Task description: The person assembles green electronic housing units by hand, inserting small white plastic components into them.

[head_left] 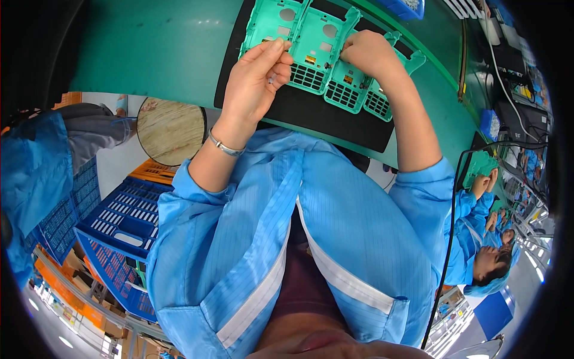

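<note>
Several green plastic housings point(307, 43) lie side by side on a black mat point(287, 110), each with a grille of square openings at its near end. Over the housings at the left, my left hand point(256, 75) is raised with thumb and forefinger pinched together. Whatever sits in that pinch, if anything, is too small to name. My right hand point(372, 54) reaches down into a housing farther right point(345, 96), its fingers bent and closed. Their tips are partly hidden, so what they grip cannot be made out. Small yellow and dark parts show inside the housings.
A blue bin of small white parts point(408, 6) stands at the table's far side; another blue bin point(490, 124) is farther right. A round stool point(171, 133) and blue crates point(119, 218) are at the left, near another person's blue sleeve point(36, 155). At right a co-worker's hands point(482, 184) hold a green part.
</note>
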### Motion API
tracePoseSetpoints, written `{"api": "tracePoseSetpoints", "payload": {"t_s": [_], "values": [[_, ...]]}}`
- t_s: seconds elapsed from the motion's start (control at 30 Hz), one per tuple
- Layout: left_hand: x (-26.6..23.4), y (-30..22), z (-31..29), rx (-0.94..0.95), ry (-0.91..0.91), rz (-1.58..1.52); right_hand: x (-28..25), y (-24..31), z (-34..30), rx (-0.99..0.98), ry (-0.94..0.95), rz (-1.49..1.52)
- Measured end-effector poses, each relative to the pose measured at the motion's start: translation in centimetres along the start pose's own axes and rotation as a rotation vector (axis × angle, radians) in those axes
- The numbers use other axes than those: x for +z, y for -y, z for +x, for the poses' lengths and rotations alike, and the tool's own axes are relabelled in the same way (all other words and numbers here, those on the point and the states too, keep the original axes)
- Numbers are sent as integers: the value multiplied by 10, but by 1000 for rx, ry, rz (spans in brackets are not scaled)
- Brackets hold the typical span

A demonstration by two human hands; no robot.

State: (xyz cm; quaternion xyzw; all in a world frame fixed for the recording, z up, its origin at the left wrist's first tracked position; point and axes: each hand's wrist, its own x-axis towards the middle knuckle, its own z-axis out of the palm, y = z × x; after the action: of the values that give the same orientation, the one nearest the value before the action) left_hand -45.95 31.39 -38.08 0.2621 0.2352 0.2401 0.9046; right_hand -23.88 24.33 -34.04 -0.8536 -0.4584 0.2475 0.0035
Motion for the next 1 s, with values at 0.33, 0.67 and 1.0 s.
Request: {"api": "tracePoseSetpoints", "payload": {"t_s": [0.33,0.67,1.0], "values": [[12,5,8,67,-106,-29,43,-17,-60,-379,-538,79],[20,7,9,12,-36,-159,56,-4,-66,-333,-573,-166],[26,5,3,0,-34,-215,37,57,-76,-487,-576,287]]}}
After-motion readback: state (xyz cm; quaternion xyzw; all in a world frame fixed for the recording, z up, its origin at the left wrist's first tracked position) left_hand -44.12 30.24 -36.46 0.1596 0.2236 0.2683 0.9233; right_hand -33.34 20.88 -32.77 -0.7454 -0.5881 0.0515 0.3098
